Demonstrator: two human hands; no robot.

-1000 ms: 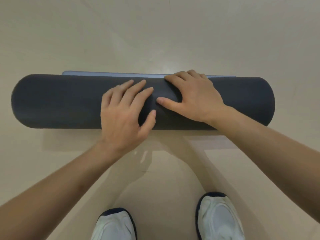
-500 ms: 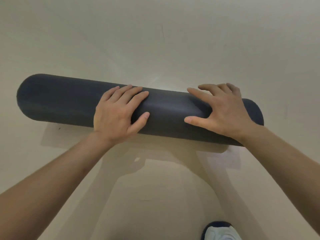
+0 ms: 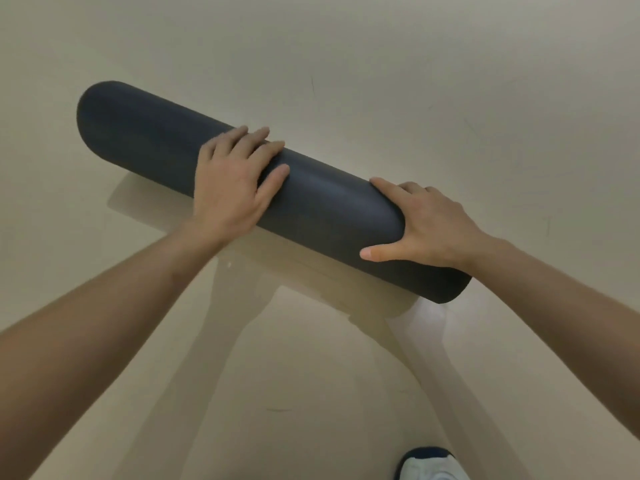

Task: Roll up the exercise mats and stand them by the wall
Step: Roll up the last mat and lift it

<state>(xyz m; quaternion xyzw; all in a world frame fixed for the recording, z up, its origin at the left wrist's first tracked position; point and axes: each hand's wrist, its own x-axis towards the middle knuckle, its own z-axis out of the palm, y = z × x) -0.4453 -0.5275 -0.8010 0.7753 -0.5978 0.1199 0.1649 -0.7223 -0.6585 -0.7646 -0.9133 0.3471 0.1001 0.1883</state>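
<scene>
A dark grey exercise mat (image 3: 138, 133), fully rolled into a thick cylinder, lies on the beige floor and slants from upper left to lower right. My left hand (image 3: 232, 188) rests on top of the roll near its middle, fingers laid fairly straight across it. My right hand (image 3: 429, 226) grips the roll close to its right end, with the fingers over the far side and the thumb spread along the near side. The right end of the roll shows just past my wrist.
One white shoe with a dark toe (image 3: 431, 465) shows at the bottom edge, right of centre. Bare beige floor (image 3: 450, 81) surrounds the roll on all sides. No wall or other mat is in view.
The last flat strip of mat went into the roll. The roll has swung so its right end points towards me. My right hand slid towards that end; the left stayed near the middle.
</scene>
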